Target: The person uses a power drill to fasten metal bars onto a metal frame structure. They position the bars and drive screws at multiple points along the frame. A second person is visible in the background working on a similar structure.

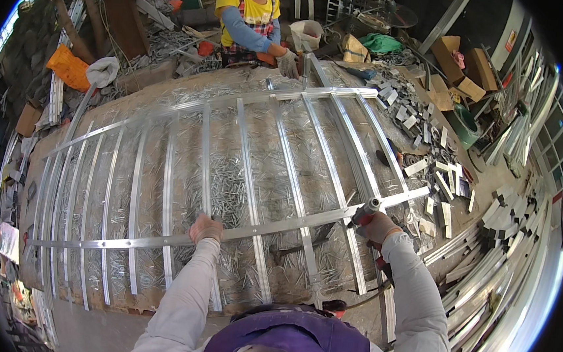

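A large metal frame (277, 228) of two long silver rails and several crossbars lies flat before me. My left hand (206, 228) is closed round the near rail where a crossbar meets it. My right hand (379, 229) grips a rivet gun (366, 212) with a grey head and a red and black lower part. The gun's head is over the near rail, close to its right end; whether its tip touches the rail is hidden. Thin metal pins like blind rivets (228, 185) lie scattered under the frame.
Across the worktable (139, 92), a person in a yellow shirt (247, 21) has a gloved hand by an upright tool (305, 69). Cut metal pieces (443, 182) and long profiles (483, 304) lie to the right. Cardboard boxes (465, 68) stand at the back right.
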